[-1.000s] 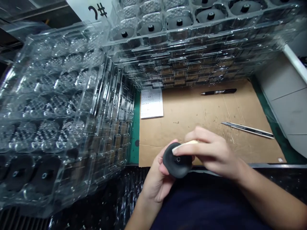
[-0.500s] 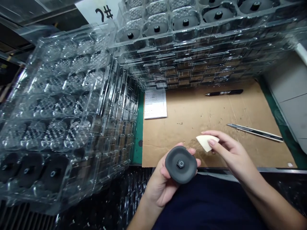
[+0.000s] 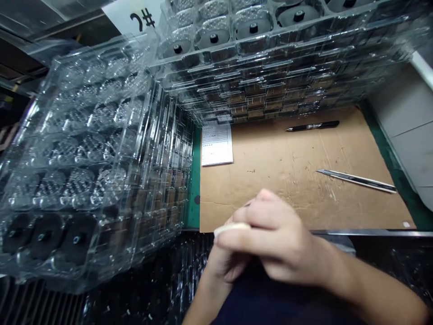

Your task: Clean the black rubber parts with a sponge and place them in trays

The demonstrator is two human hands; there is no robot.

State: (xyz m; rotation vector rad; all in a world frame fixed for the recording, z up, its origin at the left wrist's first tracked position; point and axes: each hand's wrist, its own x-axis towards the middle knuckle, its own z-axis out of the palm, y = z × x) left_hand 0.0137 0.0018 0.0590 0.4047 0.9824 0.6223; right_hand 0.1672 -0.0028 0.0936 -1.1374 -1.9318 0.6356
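Observation:
My right hand (image 3: 270, 234), slightly blurred, is closed with a cream sponge wedge (image 3: 233, 229) pinched in its fingers. It lies across my left hand (image 3: 221, 266) and covers most of it. Behind it, my left hand is curled around the dark grey rounded cap with a centre stud, which is hidden in this view; half a second ago it sat in those fingers. Similar dark caps (image 3: 79, 239) rest in the front row of the clear plastic tray (image 3: 111, 212) to the left.
A second stack of clear trays (image 3: 243, 67) stands at the back, with dark caps in its top layer. On the cardboard sheet (image 3: 264, 153) lie a printed slip (image 3: 216, 146), a black pen (image 3: 313, 126) and a craft knife (image 3: 356, 180). A grey-white panel (image 3: 402, 122) borders the right.
My right hand has moved left with the sponge wedge, from beside my left hand to over it. The dark cap, seen face-up before, is now covered. The view has shifted slightly.

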